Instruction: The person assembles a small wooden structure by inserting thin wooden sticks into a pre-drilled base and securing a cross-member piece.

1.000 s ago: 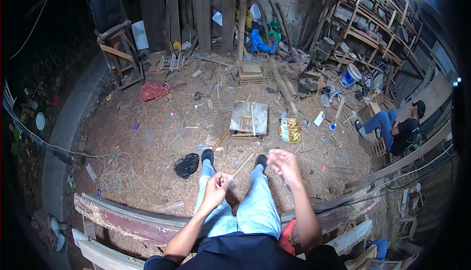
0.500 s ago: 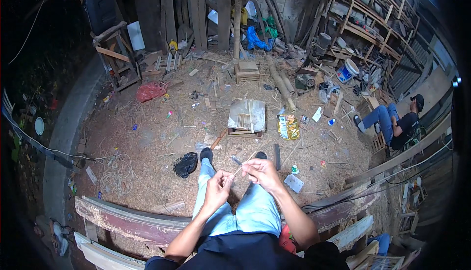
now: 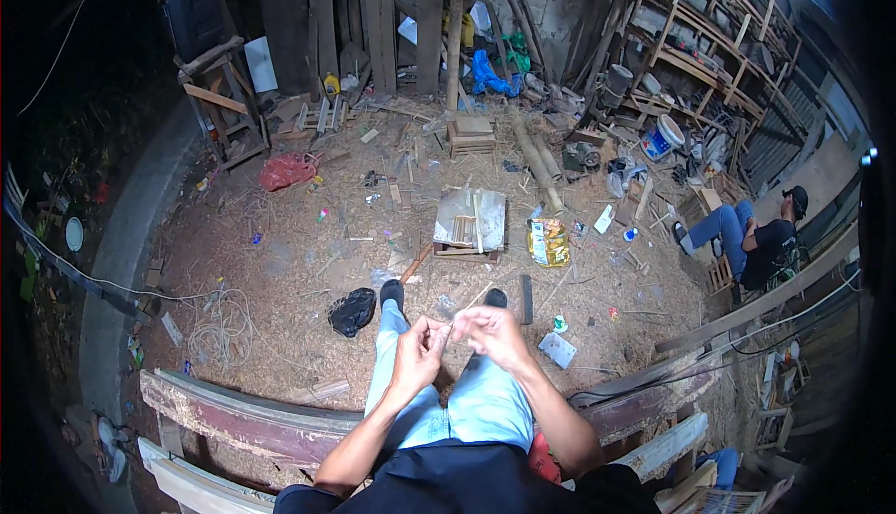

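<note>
Head view: both hands meet above the lap. The left hand (image 3: 417, 346) is closed with fingertips pinched on the near end of a thin stick (image 3: 446, 330); the right hand (image 3: 492, 332) curls over the stick's far part, fingers bent and gripping it too. The stick is a pale sliver, mostly hidden between the fingers, held over the light blue trousers (image 3: 467, 402).

Judging from the grip, the work goes best with both pinches kept close together, so the sliver does not flex or snap, and with the hands kept over the knees where the light falls.

Farther out on the shavings-strewn floor (image 3: 299, 262) lies a black bag (image 3: 352, 311) just left of the left shoe, its contents unseen. Beyond the feet a low wooden block (image 3: 469, 225) carries short sticks. Right of it stands a yellow packet (image 3: 549, 241), and far right a white-and-blue bucket (image 3: 662, 137), contents not visible. Another person (image 3: 751, 243) sits at the right.
</note>
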Tool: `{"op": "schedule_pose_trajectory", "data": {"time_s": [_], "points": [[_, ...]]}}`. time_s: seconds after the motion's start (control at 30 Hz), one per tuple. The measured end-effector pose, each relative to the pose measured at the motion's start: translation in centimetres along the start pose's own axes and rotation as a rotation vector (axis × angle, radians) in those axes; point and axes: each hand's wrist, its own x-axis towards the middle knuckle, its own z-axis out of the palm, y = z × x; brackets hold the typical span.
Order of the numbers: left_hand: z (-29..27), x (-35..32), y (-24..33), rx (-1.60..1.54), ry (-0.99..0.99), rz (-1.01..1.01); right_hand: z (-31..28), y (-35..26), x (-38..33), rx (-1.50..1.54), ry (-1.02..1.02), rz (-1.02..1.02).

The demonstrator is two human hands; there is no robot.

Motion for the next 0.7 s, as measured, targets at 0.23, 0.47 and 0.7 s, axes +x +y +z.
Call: {"op": "schedule_pose_trajectory", "data": {"time_s": [0.23,0.47,0.7], "points": [[-0.4,-0.3,-0.1,-0.038,-0.011,-0.073,-0.4,-0.3,0.6,0.134,-0.005,0.020],[-1.0,-0.4,-0.7,-0.019,-0.025,-0.058,-1.2,-0.9,0.9,0.125,0.025,0.060],[-1.1,-0.6,-0.4,-0.067,-0.048,-0.081,-1.3,-1.2,0.9,0.107,0.046,0.048]]}}
